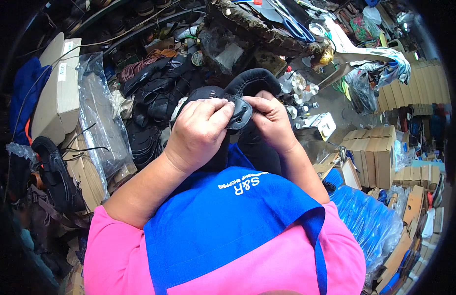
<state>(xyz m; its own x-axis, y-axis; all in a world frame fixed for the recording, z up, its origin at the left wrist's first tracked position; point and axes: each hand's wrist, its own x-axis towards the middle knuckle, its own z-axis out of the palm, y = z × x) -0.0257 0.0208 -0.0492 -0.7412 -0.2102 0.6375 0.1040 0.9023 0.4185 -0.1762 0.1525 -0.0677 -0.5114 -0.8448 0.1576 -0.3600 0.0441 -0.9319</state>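
A black shoe [255, 80] with a padded collar is between my two hands, above my lap. My left hand [198, 129] is closed, its thumb and fingers pinching the shoe's front flap [242, 114], where dark eyelets show. A thin dark strip, perhaps a lace, lies across that flap by my left thumb. From the other side my right hand [274, 123] grips the flap's edge, thumb and index finger close together. My fingers and palms cover part of the shoe, and its toe is out of sight.
Black shoe parts [154, 88] are heaped at the left, beside a plastic-covered cardboard piece [102, 118]. Another black shoe [61, 172] lies farther left. Small bottles [299, 93] and a white container [321, 125] stand at the right. Scissors [294, 27] rest on the worn bench [252, 22] ahead.
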